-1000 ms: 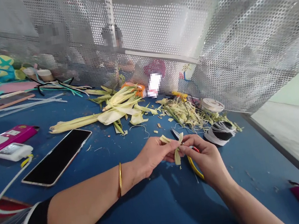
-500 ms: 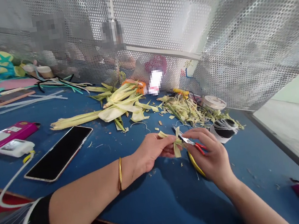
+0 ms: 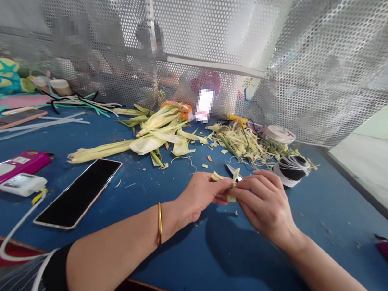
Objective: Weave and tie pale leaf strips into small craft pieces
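Silvery perforated screening (image 3: 213, 30) is stood behind the blue bench (image 3: 198, 271). On the bench, ahead and left of the hands, a pile of husks (image 3: 143, 146) is laid with its long stalk end pointed left; a heap of husk scraps (image 3: 243, 143) is spread straight ahead. A dark phone (image 3: 79, 194) is placed well apart to the left, its length slanted toward the screening. By the left hand (image 3: 204, 190), a husk strip (image 3: 235, 176) is pinched, the thumb pressed down on the fingers. The right hand (image 3: 265, 198) is held just beside it, fingers bent inward and tips brought against the strip's right side; whether anything is gripped cannot be told, as the thumb and palm are hidden. Just right of that hand a black-and-white spool (image 3: 290, 170) is set. The husk strip is held between both hands, its main length run crosswise, one tail raised upright; neither hand is nearer, both being in contact. Just past the fingertips a metal blade (image 3: 238, 177) is seen, pointed away and left, its handle covered.
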Motion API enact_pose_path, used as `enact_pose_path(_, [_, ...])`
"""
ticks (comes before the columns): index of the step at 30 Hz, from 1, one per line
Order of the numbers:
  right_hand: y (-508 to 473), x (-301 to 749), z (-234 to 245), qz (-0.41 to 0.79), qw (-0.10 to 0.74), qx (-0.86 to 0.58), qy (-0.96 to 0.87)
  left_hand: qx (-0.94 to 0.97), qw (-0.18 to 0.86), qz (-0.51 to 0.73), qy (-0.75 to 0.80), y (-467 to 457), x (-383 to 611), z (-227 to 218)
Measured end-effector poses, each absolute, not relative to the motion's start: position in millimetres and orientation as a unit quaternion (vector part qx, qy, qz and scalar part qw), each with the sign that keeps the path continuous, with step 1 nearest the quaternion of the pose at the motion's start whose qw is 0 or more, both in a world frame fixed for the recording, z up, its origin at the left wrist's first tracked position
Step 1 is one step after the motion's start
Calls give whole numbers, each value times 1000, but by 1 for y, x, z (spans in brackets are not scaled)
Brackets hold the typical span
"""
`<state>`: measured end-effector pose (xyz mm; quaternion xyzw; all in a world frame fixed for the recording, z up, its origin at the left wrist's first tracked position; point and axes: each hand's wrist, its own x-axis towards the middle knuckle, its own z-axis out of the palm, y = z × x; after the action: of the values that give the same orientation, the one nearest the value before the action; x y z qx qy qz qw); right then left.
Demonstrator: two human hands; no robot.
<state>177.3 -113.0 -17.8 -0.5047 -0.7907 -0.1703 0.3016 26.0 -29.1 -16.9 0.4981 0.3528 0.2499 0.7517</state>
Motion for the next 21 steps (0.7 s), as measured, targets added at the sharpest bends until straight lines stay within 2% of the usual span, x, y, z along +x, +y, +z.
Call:
enact_pose_path(5, [-110, 173, -28, 23, 486, -606, -629, 538, 735, 226, 344, -30, 25, -16])
enact_pose_path(7, [-108, 172, -32, 120, 524, -624, -567, 553, 726, 220, 345, -28, 26, -16])
enact_pose_path(10, [-109, 172, -33, 250, 532, -621, -519, 571, 720, 212, 332, -26, 25, -18])
enact_pose_path(17, [-112, 167, -23, 275, 551, -623, -482, 607, 685, 239, 325, -23, 22, -15])
enact_pose_path(21, [-108, 165, -23, 295, 600, -610, -426, 569, 719, 271, 294, -24, 23, -16])
